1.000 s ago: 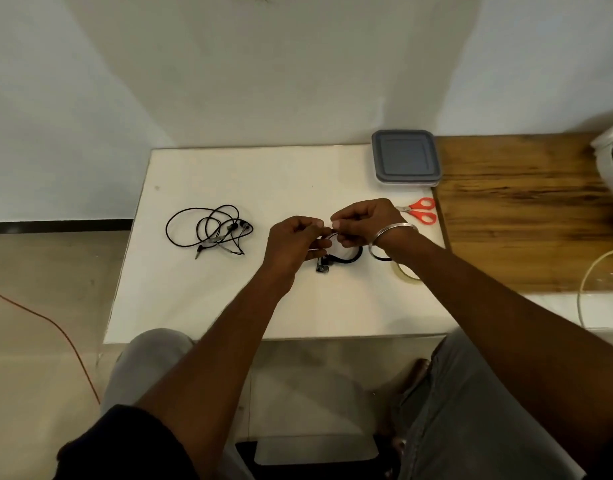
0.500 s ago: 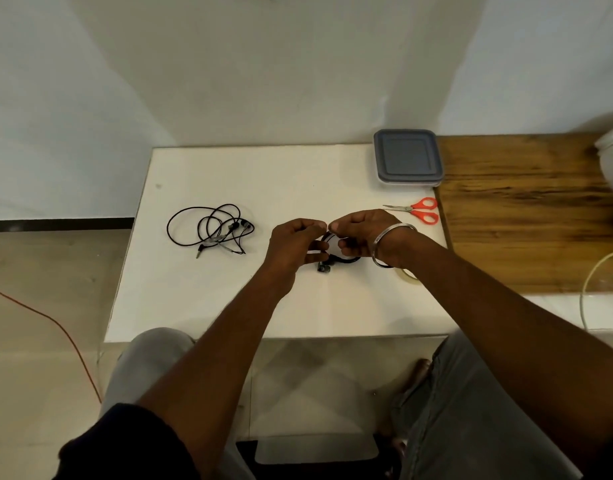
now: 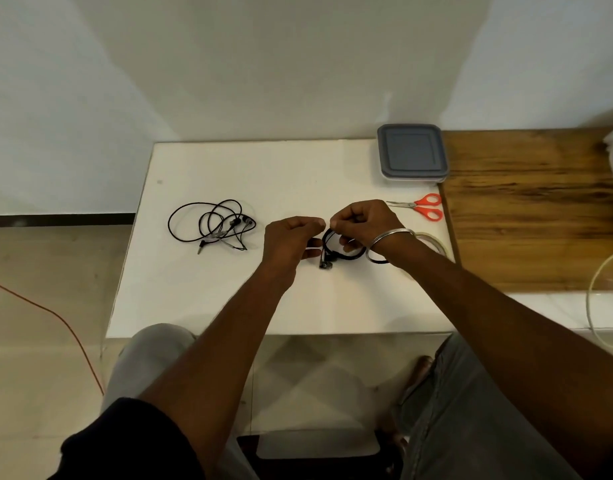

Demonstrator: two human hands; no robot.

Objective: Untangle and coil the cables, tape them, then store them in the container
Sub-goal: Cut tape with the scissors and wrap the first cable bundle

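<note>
At the middle of the white table (image 3: 228,299), the left hand (image 3: 291,240) and the right hand (image 3: 363,223) meet. Both have curled fingers and pinch between them a small black coiled cable (image 3: 346,256), whose plug end droops below. Whether the coil touches the tabletop I cannot tell. A pale strip shows at the left fingertips; it is probably tape, but this is not sure. I judge this cable to be very light, soft and springy. Its loops want to open, so it is better to pinch across all loops at one place, not at the plug. To the left, well apart, lies a tangled black earphone cable (image 3: 211,225), equally thin and easy to snag. Just beside the right wrist lies a clear tape roll (image 3: 433,240), and farther away are orange-handled scissors (image 3: 426,206). At the far right corner stands a square container with a grey lid (image 3: 410,154); it is closed, so its contents are hidden.
</note>
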